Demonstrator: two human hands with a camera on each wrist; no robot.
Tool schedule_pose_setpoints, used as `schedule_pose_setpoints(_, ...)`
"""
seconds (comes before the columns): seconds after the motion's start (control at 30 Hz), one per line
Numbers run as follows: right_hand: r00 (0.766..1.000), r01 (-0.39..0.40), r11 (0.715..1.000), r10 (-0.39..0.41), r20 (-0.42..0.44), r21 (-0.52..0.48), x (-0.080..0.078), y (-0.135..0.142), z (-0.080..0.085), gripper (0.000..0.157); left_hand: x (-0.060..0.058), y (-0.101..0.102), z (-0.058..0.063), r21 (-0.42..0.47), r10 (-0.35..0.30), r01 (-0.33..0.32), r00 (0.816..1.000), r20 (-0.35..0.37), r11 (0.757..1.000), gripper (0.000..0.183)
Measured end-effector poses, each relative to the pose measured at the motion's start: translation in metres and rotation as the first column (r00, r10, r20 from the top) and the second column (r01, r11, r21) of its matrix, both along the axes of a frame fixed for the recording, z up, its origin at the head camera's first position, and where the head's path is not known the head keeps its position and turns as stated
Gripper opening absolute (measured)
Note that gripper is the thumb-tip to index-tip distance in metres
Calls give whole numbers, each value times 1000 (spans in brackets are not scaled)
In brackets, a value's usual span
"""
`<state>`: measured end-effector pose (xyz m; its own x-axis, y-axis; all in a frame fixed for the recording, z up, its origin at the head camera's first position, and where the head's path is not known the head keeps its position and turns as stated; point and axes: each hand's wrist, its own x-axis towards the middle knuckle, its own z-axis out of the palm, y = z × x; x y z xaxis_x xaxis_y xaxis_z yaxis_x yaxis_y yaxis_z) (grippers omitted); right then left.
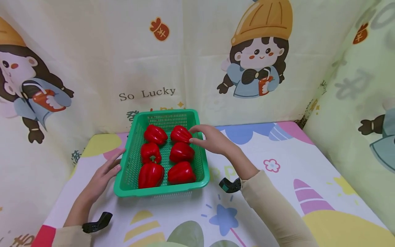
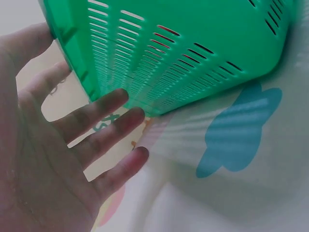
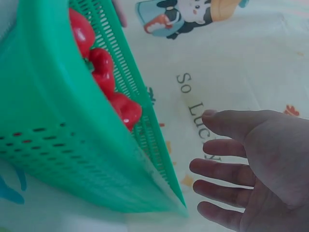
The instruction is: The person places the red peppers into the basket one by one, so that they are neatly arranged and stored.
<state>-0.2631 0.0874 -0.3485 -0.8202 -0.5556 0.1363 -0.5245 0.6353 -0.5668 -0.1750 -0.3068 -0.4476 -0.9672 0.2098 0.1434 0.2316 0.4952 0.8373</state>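
Observation:
A green plastic basket (image 1: 162, 190) with slotted walls holds several red bell peppers (image 1: 151, 175), set in two columns. At its left side is my left hand (image 1: 99, 181), fingers spread and fairly straight, fingertips right at the rim. The left wrist view shows the palm turned to the basket's slotted wall (image 2: 203, 29). My right hand (image 1: 214, 140) is by the right rim, its thumb and fingers overlapping the edge of the far right pepper (image 1: 180, 134) in the head view. In the right wrist view its fingers (image 3: 222, 171) are extended beside the basket, with nothing between them.
The basket stands on a table covered with a colourful printed cloth (image 1: 256, 209). Behind it hangs a cream curtain (image 1: 197, 68) with cartoon figures and lettering, and more curtain (image 1: 355, 113) borders the right side. Each wrist carries a black camera mount (image 1: 230, 185).

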Motion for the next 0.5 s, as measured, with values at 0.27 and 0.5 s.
schedule_pose_setpoints(0.27,999,39,999,-39,-14,-12,5,21,-5,44,-5,-2,1,4,-16,16,998,-53,1000,53)
schedule_pose_setpoints(0.5,994,99,995,-99,-41,-5,7,37,-10,46,-3,-6,9,-55,-1,-4,995,-95,999,53)
